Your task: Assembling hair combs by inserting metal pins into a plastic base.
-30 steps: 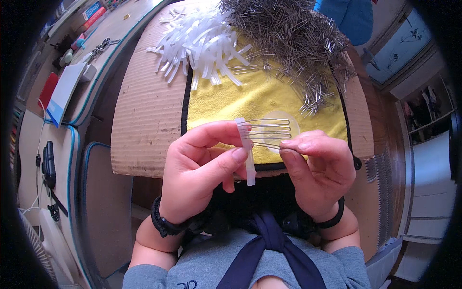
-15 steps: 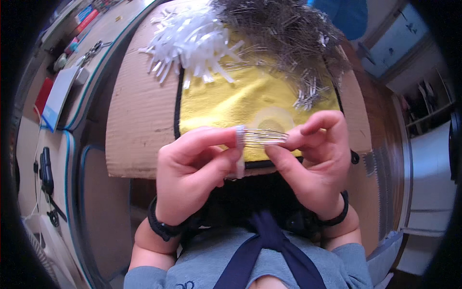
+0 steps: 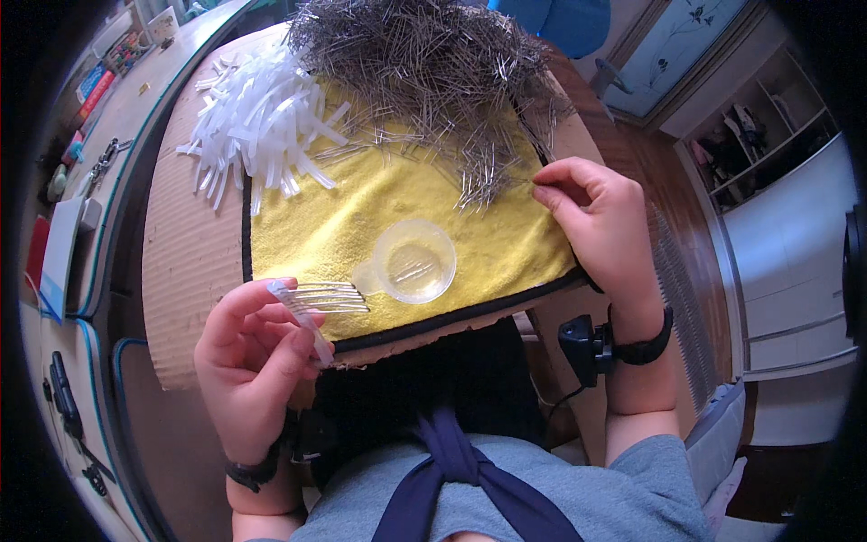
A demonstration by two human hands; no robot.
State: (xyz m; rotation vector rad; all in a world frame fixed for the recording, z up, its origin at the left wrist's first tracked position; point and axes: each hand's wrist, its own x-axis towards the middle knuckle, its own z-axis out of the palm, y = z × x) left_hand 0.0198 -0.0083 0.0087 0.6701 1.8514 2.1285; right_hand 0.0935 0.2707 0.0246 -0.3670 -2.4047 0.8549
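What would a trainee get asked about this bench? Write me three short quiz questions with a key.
1. True or false: the left hand holds a clear plastic strip with metal pins stuck through it.
2. Which thing lies on the yellow cloth nearest the pinned strip?
A. a small clear plastic cup
B. a red box
C. a pair of pliers
3. Fill in: the right hand has its fingertips at the edge of the loose pile of ____.

Key: 1 true. 2 A. 3 metal pins; the pile lies at the far side of the cloth, with the white plastic strips heaped to its left on the cardboard sheet.
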